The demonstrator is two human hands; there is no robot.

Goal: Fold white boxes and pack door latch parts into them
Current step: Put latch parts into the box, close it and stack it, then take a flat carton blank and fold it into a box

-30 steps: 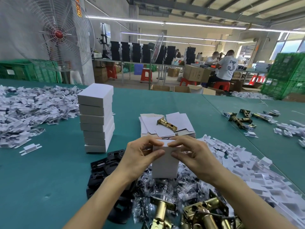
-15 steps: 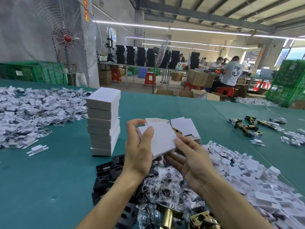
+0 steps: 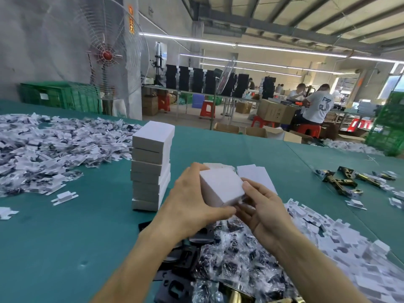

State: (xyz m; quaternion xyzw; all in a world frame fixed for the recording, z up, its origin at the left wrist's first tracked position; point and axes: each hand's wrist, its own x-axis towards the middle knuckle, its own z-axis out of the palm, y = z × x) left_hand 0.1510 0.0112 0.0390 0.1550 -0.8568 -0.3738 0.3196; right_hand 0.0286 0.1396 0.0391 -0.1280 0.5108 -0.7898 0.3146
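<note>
A closed white box (image 3: 220,189) is held up above the green table (image 3: 65,237), in front of me. My left hand (image 3: 192,204) grips its left side, thumb under the near edge. My right hand (image 3: 262,211) holds its right side, with the thumb on the top corner. A stack of several closed white boxes (image 3: 152,167) stands just left of my hands. Flat white box blanks (image 3: 255,176) lie behind the held box. Bagged small parts (image 3: 236,259), black plates (image 3: 175,285) and a brass latch (image 3: 236,294) lie under my forearms.
Heaps of white card inserts cover the table's left (image 3: 43,145) and near right (image 3: 349,248). Brass latch parts (image 3: 341,180) lie at the far right. A standing fan (image 3: 105,55) and green crates (image 3: 61,97) stand beyond the table's far edge. People work at a bench in the background.
The box stood upright among the bagged parts while both hands pressed its top. It has been lifted, turned flat and carried left toward the stack. The camera has tilted up and left.
</note>
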